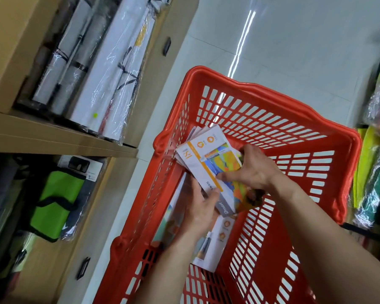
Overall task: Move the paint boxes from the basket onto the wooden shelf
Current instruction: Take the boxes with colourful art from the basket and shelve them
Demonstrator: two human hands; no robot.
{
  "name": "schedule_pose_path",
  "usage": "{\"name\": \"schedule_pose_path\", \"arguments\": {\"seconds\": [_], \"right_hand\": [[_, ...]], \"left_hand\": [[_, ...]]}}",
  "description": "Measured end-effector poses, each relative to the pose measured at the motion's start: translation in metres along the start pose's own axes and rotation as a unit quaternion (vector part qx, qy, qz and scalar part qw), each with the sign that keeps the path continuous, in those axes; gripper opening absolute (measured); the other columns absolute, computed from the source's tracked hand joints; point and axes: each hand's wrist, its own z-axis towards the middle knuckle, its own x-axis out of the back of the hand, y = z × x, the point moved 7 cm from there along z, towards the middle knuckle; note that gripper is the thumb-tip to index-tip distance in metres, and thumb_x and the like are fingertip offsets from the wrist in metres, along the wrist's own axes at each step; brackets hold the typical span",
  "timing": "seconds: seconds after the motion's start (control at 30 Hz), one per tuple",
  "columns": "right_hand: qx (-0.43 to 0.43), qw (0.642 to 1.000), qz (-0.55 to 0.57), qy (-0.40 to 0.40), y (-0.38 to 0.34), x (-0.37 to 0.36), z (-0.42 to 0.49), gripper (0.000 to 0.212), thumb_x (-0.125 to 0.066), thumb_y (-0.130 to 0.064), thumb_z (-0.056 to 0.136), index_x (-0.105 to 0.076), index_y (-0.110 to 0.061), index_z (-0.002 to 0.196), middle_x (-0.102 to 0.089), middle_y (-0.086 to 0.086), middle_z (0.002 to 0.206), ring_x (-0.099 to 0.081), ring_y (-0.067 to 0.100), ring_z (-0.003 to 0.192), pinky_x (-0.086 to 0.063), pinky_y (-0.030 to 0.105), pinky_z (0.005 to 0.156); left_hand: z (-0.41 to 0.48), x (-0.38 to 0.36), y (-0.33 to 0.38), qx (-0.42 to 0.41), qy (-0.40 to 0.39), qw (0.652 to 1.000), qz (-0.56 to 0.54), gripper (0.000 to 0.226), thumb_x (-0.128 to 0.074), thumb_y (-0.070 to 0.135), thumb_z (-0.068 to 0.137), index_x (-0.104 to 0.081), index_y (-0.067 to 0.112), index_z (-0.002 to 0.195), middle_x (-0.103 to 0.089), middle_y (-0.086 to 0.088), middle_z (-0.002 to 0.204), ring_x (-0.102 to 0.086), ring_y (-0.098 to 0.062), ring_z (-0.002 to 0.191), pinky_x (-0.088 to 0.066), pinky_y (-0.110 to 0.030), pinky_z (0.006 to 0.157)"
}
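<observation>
A red plastic basket (279, 119) fills the middle of the head view. Inside it, against the left wall, both my hands hold a stack of white paint boxes (206, 159) printed with orange and colourful artwork. My left hand (201, 207) grips the stack's near left edge from below. My right hand (253, 168) clamps its right side from above. Another paint box (213, 244) lies lower in the basket under my left forearm. The wooden shelf (53, 137) runs along the left.
Wrapped white rolls (110, 73) and a cardboard box (11, 40) occupy the upper shelf. A green and black bag (55, 205) sits on the shelf below. Coloured wrapped goods (375, 161) line the right edge. White tiled floor (294, 40) lies beyond the basket.
</observation>
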Motion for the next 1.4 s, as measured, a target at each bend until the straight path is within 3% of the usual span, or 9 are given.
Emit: {"name": "schedule_pose_path", "arguments": {"seconds": [0.17,0.4,0.53,0.7,0.9,1.07,1.23,1.33,1.4], "right_hand": [[0.072,0.996,0.006,0.049,-0.014,0.002,-0.027,0.095,-0.069,-0.084,0.055,-0.049,-0.03,0.131,-0.072,-0.006,0.113,-0.07,0.021,0.098,-0.057,0.042,0.082],[0.048,0.985,0.157,0.054,-0.007,0.01,-0.073,0.075,-0.075,-0.079,0.056,-0.06,-0.035,0.114,-0.078,-0.013,0.095,-0.074,0.007,0.081,-0.061,0.04,0.075],[0.054,0.933,0.352,0.047,-0.004,0.005,-0.107,0.061,-0.082,-0.065,0.064,-0.065,-0.036,0.115,-0.081,-0.015,0.101,-0.078,0.007,0.088,-0.061,0.047,0.087],[0.129,0.85,0.502,0.089,-0.02,0.016,-0.165,0.042,-0.071,-0.043,0.086,-0.064,-0.036,0.127,-0.078,-0.005,0.12,-0.075,0.02,0.109,-0.054,0.057,0.099],[0.259,0.804,0.526,0.1,-0.058,0.067,-0.244,0.055,-0.053,-0.023,0.102,-0.04,-0.041,0.153,-0.059,-0.004,0.149,-0.057,0.023,0.136,-0.044,0.056,0.111],[0.33,0.769,0.545,0.044,-0.094,0.11,-0.322,0.05,-0.052,-0.022,0.105,-0.048,-0.053,0.144,-0.065,-0.013,0.142,-0.062,0.01,0.13,-0.052,0.025,0.101],[0.402,0.749,0.526,0.011,-0.142,0.141,-0.4,0.056,-0.053,-0.022,0.098,-0.051,-0.064,0.135,-0.065,-0.014,0.141,-0.061,0.014,0.131,-0.048,0.033,0.107],[0.427,0.746,0.511,-0.019,-0.179,0.145,-0.439,0.065,-0.05,-0.013,0.088,-0.058,-0.061,0.131,-0.072,-0.004,0.129,-0.069,0.019,0.113,-0.054,0.037,0.092],[0.447,0.743,0.497,-0.045,-0.205,0.14,-0.462,0.066,-0.05,-0.015,0.085,-0.058,-0.056,0.135,-0.075,-0.008,0.103,-0.071,0.002,0.079,-0.054,0.019,0.063]], "left_hand": [[-0.004,0.006,0.002,-0.028,0.013,0.999,-0.026,0.059,-0.052,0.013,0.106,-0.027,0.017,0.16,-0.056,-0.009,0.147,-0.061,-0.011,0.126,-0.052,-0.021,0.095],[-0.029,0.01,0.011,-0.009,0.075,0.994,-0.085,0.032,-0.05,0.024,0.107,-0.052,0.024,0.139,-0.069,0.009,0.121,-0.07,0.01,0.091,-0.052,-0.008,0.073],[-0.049,0.01,0.04,-0.021,0.07,0.991,-0.11,0.04,-0.054,0.03,0.104,-0.048,0.025,0.143,-0.065,0.027,0.111,-0.064,0.025,0.087,-0.048,0.0,0.067],[-0.101,0.016,0.093,-0.087,0.054,0.992,-0.073,0.048,-0.053,0.043,0.094,-0.041,0.044,0.14,-0.06,0.05,0.12,-0.055,0.024,0.115,-0.046,-0.003,0.089],[-0.194,0.025,0.168,-0.15,0.065,0.981,-0.102,0.064,-0.057,0.042,0.097,-0.031,0.041,0.155,-0.053,0.02,0.151,-0.052,0.003,0.135,-0.045,-0.027,0.112],[-0.286,0.031,0.222,-0.192,0.053,0.971,-0.132,0.074,-0.058,0.031,0.093,-0.026,0.043,0.159,-0.056,0.015,0.15,-0.06,-0.011,0.131,-0.054,-0.036,0.103],[-0.384,0.059,0.265,-0.252,0.101,0.953,-0.135,0.082,-0.068,0.031,0.09,-0.026,0.043,0.159,-0.039,0.014,0.162,-0.05,-0.013,0.142,-0.05,-0.037,0.109],[-0.441,0.089,0.288,-0.296,0.129,0.937,-0.133,0.077,-0.065,0.024,0.091,-0.03,0.045,0.156,-0.041,0.018,0.16,-0.047,-0.015,0.144,-0.049,-0.042,0.109],[-0.476,0.114,0.297,-0.327,0.157,0.922,-0.136,0.072,-0.065,0.016,0.093,-0.032,0.046,0.149,-0.042,0.013,0.16,-0.052,-0.015,0.14,-0.053,-0.036,0.104]]}}
